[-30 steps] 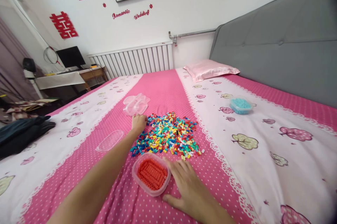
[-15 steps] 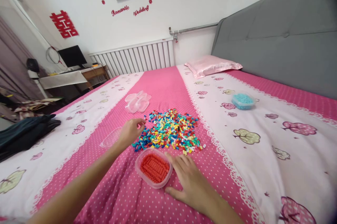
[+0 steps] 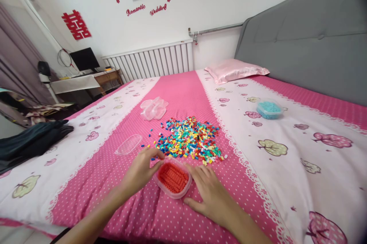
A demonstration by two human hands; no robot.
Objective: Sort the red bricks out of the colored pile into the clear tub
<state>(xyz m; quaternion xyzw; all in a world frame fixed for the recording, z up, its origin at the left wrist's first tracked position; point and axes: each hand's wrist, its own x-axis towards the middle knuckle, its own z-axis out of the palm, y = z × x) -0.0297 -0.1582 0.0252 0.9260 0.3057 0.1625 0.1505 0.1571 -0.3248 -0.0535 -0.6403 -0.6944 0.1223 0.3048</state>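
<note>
One near container (image 3: 175,196) of red bricks (image 3: 173,178) sits between the left hand (image 3: 142,167), curled, grip undeterminable, and the right hand (image 3: 210,190), fingers spread apart.

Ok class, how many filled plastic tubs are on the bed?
2: red-brick tub between the left hand and right hand; turquoise-filled tub farther right, nearer the pillow.

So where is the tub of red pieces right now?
In the head view's lower centre, the tub sits between the left hand and right hand, on the near side of the multicoloured pile.
</note>
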